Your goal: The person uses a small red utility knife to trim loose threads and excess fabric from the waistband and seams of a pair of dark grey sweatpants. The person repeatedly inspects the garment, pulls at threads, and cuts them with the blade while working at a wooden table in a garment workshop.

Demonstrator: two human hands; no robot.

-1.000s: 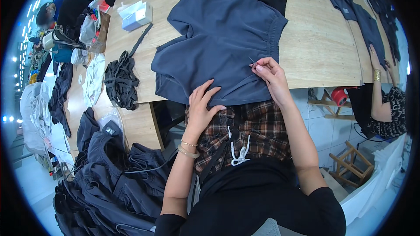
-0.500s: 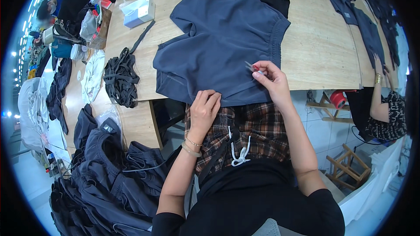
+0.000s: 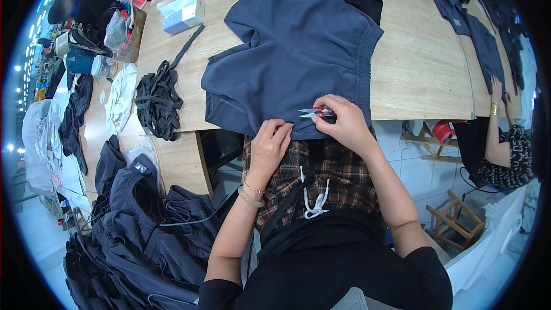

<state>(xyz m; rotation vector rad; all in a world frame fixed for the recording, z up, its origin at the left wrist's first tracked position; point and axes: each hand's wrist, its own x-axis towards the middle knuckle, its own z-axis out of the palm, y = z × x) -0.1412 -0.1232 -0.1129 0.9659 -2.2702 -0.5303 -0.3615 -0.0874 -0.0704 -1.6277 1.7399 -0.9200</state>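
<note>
A pair of dark blue-grey shorts [image 3: 293, 51] lies spread on the wooden table, its gathered elastic waistband toward the right. At the near edge of the shorts, my left hand [image 3: 271, 144] pinches the fabric between thumb and fingers. My right hand [image 3: 344, 119] is closed round small thread snips [image 3: 314, 113] with red on the handle. Their two pointed blades stand slightly apart and point left, just over the cloth, a short way from my left fingertips.
Dark fabric strips [image 3: 158, 103] lie bundled left of the shorts, below a tissue box [image 3: 182, 15]. Dark garments [image 3: 149, 224] are heaped at the lower left. On the right, another person's arm [image 3: 496, 132] rests on the table, near a wooden stool [image 3: 456, 221].
My right hand has moved left and nearer to me, and the snips now point toward my left fingertips. The left hand stays at the shorts' edge.
</note>
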